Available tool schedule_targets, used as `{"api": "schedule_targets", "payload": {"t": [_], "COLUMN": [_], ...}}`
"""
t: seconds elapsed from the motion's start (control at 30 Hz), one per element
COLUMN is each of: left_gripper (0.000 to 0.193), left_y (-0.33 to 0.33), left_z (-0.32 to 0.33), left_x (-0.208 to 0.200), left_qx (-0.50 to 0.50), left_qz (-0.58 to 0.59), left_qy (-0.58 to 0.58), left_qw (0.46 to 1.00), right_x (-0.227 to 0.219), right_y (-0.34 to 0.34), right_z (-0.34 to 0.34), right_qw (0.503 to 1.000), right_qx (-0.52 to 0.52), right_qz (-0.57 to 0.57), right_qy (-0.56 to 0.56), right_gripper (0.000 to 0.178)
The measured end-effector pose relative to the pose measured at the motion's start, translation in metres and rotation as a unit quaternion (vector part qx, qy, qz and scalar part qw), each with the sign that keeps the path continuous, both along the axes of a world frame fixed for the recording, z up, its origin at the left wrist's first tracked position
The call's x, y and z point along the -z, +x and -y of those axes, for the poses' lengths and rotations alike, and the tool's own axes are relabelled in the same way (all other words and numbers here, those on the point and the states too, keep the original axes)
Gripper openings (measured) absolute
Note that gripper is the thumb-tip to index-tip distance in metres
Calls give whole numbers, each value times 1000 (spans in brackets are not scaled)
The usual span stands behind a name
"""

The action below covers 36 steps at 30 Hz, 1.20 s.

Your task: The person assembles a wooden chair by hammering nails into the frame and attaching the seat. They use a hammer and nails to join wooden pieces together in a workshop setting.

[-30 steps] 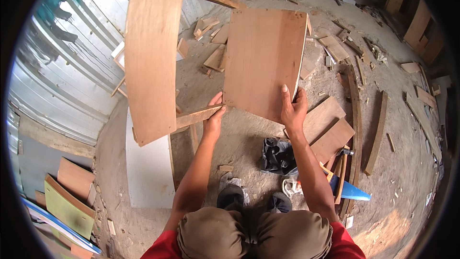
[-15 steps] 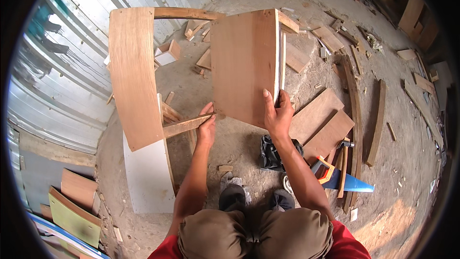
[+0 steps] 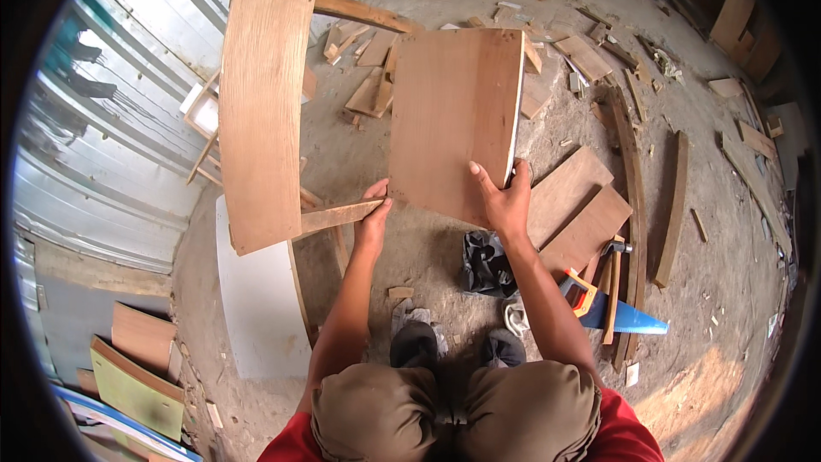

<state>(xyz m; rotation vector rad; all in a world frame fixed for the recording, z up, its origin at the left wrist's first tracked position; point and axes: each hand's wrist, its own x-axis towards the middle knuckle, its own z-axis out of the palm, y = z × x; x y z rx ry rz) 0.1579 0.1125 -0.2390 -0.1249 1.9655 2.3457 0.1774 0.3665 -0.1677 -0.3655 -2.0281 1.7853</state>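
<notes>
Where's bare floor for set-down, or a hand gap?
Set-down: floor right of the blue saw, few chips. Hand: through the held wooden frame, between its two panels. Crowded: scraps beyond it; boards and hammer near the saw's handle.

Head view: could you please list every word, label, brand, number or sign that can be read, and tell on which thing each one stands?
None can be read.
Left panel and right panel: wood grain and small marks, no lettering visible.
Saw: any marking on the blue blade is too small to read.
Metal wall: dark and teal smears, no letters that I can make out.
</notes>
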Motion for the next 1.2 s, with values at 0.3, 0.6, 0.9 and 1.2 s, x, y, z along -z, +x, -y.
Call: {"api": "schedule_targets", "payload": {"t": [0.3,0.6,0.9,1.2], "left_gripper": [60,81,48,51], "left_y": [-19,-52,-111,-121], "left_z": [-24,-14,44,34], "left_x": [-34,-104,-49,-34], "left_qx": [-14,-93,-191,-219], "left_qz": [-38,-89,-150,-121], "left_qy": [-105,-173,-227,-107], "left_qw": [994,977,943,962], "right_x": [16,22,50,37], "right_y": [-23,-41,-40,-19], "right_z": [-26,14,99,66], "right_qw": [991,957,931,962], "right_qx": [40,59,44,-45], "right_qz": [-8,-39,-9,118], "right_qy": [-129,-280,-363,-242], "right_gripper": [47,58,51,54]}}
